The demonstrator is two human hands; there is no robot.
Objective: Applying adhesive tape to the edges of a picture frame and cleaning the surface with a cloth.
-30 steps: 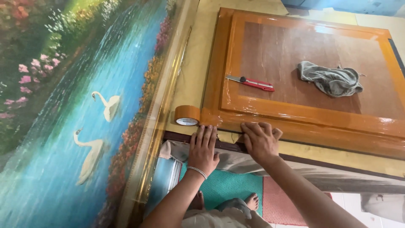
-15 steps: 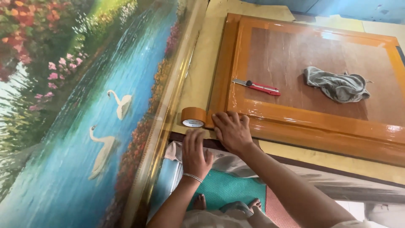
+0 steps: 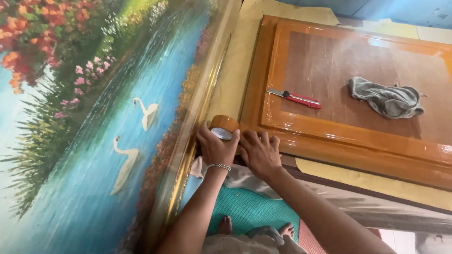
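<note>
My left hand (image 3: pixel 215 148), with a bead bracelet on its wrist, grips a roll of brown packing tape (image 3: pixel 224 127) at the near left corner of a glossy orange wooden frame (image 3: pixel 358 143). Just to the right, my right hand (image 3: pixel 260 151) lies flat with fingers spread on the frame's near edge. The roll stands on its side against the frame's corner. The tape strip itself is hard to make out on the shiny wood.
A red utility knife (image 3: pixel 295 98) and a crumpled grey cloth (image 3: pixel 387 99) lie on the frame's brown panel. A large landscape painting with two swans (image 3: pixel 94 131) in a gold frame leans at the left. Yellow board (image 3: pixel 235 75) sits under the frame. Bare feet on teal mat (image 3: pixel 249 214) below.
Both hands have slid left along the frame's near edge to its corner. My left hand went from lying flat below the edge to gripping the tape roll.
</note>
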